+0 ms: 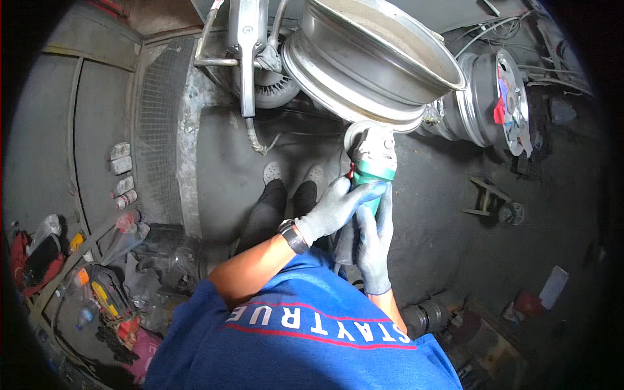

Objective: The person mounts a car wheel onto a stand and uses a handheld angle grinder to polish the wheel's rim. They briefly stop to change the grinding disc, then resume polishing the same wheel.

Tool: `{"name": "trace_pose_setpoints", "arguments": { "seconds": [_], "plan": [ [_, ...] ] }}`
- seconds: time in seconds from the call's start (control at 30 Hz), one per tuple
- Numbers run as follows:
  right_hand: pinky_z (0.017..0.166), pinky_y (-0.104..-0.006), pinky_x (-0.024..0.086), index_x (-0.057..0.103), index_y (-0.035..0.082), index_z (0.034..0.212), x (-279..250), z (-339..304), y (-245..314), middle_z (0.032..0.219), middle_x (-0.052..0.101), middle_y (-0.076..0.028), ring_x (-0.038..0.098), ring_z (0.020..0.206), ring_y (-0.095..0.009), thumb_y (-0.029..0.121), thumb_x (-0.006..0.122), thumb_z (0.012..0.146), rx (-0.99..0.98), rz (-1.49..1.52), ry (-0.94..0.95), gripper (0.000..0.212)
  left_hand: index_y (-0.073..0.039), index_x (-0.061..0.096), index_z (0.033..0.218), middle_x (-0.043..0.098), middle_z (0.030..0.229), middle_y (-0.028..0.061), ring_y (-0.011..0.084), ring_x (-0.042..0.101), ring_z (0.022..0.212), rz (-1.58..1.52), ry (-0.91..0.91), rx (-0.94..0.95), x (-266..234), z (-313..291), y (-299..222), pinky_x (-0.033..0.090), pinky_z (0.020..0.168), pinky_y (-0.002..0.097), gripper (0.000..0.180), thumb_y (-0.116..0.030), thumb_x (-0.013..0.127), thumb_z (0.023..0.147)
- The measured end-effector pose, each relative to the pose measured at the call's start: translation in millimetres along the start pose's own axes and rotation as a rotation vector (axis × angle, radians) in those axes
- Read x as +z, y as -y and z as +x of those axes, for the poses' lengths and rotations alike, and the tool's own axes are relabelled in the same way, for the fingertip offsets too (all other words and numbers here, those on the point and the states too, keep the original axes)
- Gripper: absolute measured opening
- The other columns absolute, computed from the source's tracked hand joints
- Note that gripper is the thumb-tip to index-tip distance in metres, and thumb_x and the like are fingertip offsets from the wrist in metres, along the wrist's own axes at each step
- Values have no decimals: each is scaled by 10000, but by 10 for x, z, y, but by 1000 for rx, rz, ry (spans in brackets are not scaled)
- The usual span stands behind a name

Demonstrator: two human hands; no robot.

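Observation:
A green angle grinder (376, 170) with a silver head is gripped in both of my grey-gloved hands. My left hand (338, 203) closes round its side near the head. Further back along the body, my right hand (376, 244) wraps the grinder from the right. The round disc (355, 135) is at the lower rim of a large silver wheel rim (377, 65); whether it touches the metal I cannot tell. That wheel rim lies tilted in front of me, its open side facing up and away.
Left of the wheel rim stands a machine with a grey metal arm (247, 71). More wheel rims (481, 97) lean at the right. A small stand (487, 198) sits on the right floor. Bags and tools (107, 296) crowd the lower left, beside a mesh panel (162, 130).

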State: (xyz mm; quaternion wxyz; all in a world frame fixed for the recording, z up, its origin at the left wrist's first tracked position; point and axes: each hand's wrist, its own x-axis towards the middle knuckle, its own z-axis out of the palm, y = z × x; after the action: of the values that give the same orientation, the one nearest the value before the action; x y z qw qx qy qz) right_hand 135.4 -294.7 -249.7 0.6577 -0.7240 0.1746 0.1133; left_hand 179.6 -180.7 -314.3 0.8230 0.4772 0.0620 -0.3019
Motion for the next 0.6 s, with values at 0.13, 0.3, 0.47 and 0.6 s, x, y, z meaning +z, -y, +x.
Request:
{"name": "trace_pose_setpoints", "arguments": {
  "seconds": [0.13,0.3,0.47,0.6],
  "plan": [
    [1193,-376,315,226,-76,1596,4,31,-97,1601,357,-256,387,1461,-286,101,589,989,-111,-105,38,729,-13,605,1332,654,1207,73,140,614,1088,-146,-24,9,-68,12,198,504,937,306,439,-304,657,1007],
    [1172,-368,347,213,-72,1602,-50,10,-99,1591,374,-239,427,1427,-273,86,576,999,-64,-51,9,721,-13,622,1306,666,1171,66,127,617,1067,-13,-51,63,-21,69,295,511,922,304,421,-310,653,1008],
    [1169,-363,351,203,-65,1607,-32,46,-172,1587,380,-241,429,1425,-269,74,579,996,-127,-75,55,731,-9,661,1257,690,1105,43,96,626,1003,-82,-60,15,-71,22,235,522,863,289,393,-315,659,1010],
    [1174,-367,347,207,-68,1604,-66,39,-163,1588,379,-245,419,1435,-275,86,580,999,-84,-27,47,727,1,666,1234,697,1092,58,96,628,989,4,-72,89,-48,82,343,524,854,294,401,-338,636,1022]
  ]
}}
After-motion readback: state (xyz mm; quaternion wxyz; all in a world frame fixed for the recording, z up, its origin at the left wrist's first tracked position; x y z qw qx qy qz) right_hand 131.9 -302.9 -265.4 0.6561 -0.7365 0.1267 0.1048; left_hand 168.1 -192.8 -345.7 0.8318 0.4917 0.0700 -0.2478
